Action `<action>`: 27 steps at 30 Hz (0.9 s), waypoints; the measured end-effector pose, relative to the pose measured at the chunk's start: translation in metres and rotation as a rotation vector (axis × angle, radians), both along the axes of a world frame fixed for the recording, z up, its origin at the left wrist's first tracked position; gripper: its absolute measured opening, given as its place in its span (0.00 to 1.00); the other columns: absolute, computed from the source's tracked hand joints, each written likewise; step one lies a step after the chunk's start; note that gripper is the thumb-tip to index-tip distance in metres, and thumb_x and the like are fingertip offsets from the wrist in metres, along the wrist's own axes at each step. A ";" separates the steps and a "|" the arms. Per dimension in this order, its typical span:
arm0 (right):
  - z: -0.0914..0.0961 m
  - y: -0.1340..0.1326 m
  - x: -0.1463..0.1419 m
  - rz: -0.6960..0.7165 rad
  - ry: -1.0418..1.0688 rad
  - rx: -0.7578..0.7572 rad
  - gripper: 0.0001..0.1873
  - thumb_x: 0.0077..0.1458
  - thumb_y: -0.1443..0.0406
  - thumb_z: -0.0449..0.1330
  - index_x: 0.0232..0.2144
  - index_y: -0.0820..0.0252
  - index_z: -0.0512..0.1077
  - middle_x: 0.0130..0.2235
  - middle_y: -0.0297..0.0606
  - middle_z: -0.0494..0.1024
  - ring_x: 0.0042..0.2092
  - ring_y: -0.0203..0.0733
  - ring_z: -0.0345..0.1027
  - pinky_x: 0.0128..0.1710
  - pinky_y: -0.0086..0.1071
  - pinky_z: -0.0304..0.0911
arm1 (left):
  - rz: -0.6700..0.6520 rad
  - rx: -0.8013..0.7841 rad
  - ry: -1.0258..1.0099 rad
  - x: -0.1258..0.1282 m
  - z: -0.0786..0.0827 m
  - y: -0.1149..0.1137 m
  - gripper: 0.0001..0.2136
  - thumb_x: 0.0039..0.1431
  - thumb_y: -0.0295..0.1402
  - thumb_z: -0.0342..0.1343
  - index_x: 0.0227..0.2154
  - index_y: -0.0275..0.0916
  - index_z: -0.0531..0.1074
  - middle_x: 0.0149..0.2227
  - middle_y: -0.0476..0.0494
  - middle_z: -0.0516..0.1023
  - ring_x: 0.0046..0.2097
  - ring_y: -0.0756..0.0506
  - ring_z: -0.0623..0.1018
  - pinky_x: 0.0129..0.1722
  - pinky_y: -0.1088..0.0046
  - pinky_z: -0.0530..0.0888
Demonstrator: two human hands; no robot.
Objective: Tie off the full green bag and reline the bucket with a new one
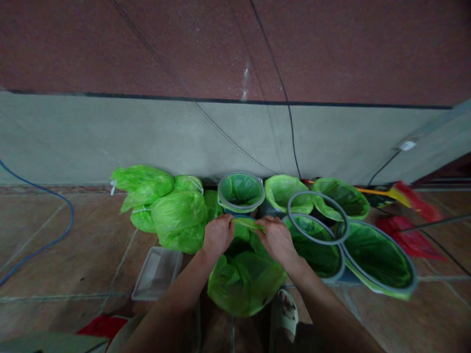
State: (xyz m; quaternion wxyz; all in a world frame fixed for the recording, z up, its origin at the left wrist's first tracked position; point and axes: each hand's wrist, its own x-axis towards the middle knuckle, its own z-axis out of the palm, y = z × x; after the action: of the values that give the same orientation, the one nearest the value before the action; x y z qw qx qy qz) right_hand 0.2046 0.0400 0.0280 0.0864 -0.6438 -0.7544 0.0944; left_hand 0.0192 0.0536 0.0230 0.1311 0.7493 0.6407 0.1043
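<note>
My left hand (218, 236) and my right hand (277, 240) both grip the far edge of a green plastic bag (245, 279) that lines a small bin in front of me. The bag's rim is pulled taut between the two hands. Its loose film hangs over the bin's near side, hiding the bin itself.
Several bins lined with green bags (241, 192) stand along the grey wall, one with a loose grey ring (317, 218) on top. Tied full green bags (165, 208) lie on the left. A clear tray (157, 273) rests on the tiled floor. Red brooms (408, 201) lie at right.
</note>
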 end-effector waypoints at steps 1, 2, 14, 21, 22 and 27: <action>0.000 0.000 -0.002 -0.009 0.016 0.001 0.11 0.59 0.66 0.56 0.39 0.58 0.78 0.41 0.42 0.79 0.46 0.47 0.71 0.48 0.34 0.60 | -0.012 -0.003 -0.011 0.001 0.000 -0.001 0.13 0.66 0.33 0.44 0.42 0.41 0.74 0.42 0.44 0.80 0.42 0.47 0.79 0.42 0.74 0.71; 0.001 0.000 -0.003 -0.029 0.041 0.004 0.12 0.60 0.67 0.54 0.37 0.58 0.78 0.39 0.41 0.80 0.44 0.45 0.72 0.46 0.32 0.60 | -0.027 -0.004 -0.020 0.001 -0.001 -0.002 0.12 0.66 0.34 0.45 0.42 0.41 0.74 0.42 0.45 0.80 0.42 0.47 0.79 0.43 0.74 0.71; 0.009 0.002 0.019 -0.247 -0.184 -0.145 0.14 0.60 0.67 0.51 0.38 0.58 0.78 0.38 0.44 0.80 0.41 0.48 0.74 0.37 0.34 0.61 | 0.029 -0.068 0.074 -0.016 0.000 0.006 0.13 0.61 0.28 0.48 0.41 0.41 0.76 0.44 0.44 0.79 0.43 0.46 0.79 0.46 0.72 0.73; -0.002 -0.010 -0.016 0.012 -0.090 0.009 0.31 0.54 0.62 0.63 0.59 0.60 0.65 0.56 0.47 0.71 0.55 0.52 0.63 0.52 0.39 0.58 | -0.028 -0.035 0.056 -0.001 -0.002 -0.001 0.13 0.63 0.30 0.47 0.45 0.42 0.75 0.45 0.44 0.78 0.43 0.47 0.79 0.44 0.74 0.73; -0.002 -0.010 -0.020 0.038 -0.080 0.012 0.25 0.57 0.62 0.60 0.57 0.59 0.67 0.54 0.46 0.72 0.54 0.51 0.63 0.52 0.39 0.58 | -0.043 -0.023 0.047 0.001 -0.003 -0.002 0.14 0.64 0.30 0.46 0.45 0.42 0.75 0.45 0.44 0.78 0.43 0.47 0.79 0.44 0.74 0.73; 0.004 -0.006 -0.023 0.029 -0.121 0.001 0.16 0.65 0.67 0.47 0.38 0.57 0.76 0.41 0.42 0.79 0.46 0.47 0.69 0.46 0.37 0.58 | -0.052 -0.036 0.062 -0.002 -0.004 -0.001 0.14 0.65 0.31 0.46 0.47 0.42 0.74 0.45 0.43 0.79 0.44 0.46 0.79 0.45 0.73 0.73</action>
State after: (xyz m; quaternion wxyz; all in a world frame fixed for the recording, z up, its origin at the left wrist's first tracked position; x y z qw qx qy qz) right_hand 0.1814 0.0340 0.0323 0.0398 -0.6374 -0.7674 0.0562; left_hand 0.0173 0.0522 0.0186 0.1271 0.7661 0.6266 0.0659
